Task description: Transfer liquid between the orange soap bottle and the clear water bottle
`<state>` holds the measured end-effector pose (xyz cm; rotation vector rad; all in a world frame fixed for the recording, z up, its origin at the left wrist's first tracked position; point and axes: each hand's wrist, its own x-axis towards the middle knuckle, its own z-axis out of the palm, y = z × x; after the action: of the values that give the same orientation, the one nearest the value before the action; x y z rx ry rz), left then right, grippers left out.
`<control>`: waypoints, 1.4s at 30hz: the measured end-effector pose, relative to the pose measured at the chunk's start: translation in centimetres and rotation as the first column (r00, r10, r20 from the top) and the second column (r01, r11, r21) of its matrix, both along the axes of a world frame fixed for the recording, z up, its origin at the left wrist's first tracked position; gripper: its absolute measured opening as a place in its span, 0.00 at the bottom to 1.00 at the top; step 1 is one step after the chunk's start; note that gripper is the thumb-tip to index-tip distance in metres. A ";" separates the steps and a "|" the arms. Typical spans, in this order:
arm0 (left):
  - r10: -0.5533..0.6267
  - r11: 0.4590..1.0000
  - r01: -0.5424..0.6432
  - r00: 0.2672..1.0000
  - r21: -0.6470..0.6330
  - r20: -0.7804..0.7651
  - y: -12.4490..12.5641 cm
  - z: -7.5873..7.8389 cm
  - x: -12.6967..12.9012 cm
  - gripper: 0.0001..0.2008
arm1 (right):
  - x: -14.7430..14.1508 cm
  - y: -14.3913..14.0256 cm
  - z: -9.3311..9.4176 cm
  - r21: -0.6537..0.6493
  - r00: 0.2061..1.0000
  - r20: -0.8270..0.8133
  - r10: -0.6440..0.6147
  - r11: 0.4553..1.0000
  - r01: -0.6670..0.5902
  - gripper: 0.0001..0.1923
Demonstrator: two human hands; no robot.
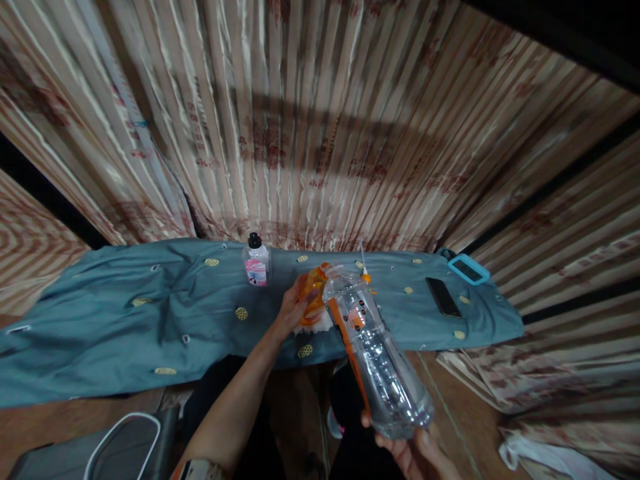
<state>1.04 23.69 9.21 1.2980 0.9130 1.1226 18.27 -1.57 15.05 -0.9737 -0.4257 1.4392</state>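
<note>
I hold a clear plastic bottle tilted, its base cupped in my right hand low at the bottom edge of the view, its neck pointing up and away toward the blue cloth. My fingers wrap under the base and grip it firmly. The bottle is see-through, ribbed along its lower half, with an orange strip running down one side and a small printed label near the shoulder; I cannot tell whether any liquid is inside. At the neck sits an orange cap, glossy and rounded, and my left hand closes around it, fingers curled over the orange part. Just under that hand a bit of white cloth or sponge shows, soft and crumpled.

On the blue cloth, which is smooth, creased and dotted with small yellow round motifs, a small clear bottle stands upright with a black cap and a pink label, near my left hand but apart from it. Farther right lie a dark phone, flat, and a light-blue-rimmed rectangular case. Behind hangs a pleated, shiny curtain in beige with reddish print
</note>
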 end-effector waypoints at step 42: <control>0.029 0.994 -0.012 0.988 0.112 -0.151 0.2 0.3 -0.1 0.27 | -0.3 0.1 0.5 0.015 1.000 0.011 -0.008 1.000 0.008 0.18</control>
<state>0.98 23.91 9.51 1.4845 0.9893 1.1149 17.95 -1.51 15.57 -0.9704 -0.4396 1.4221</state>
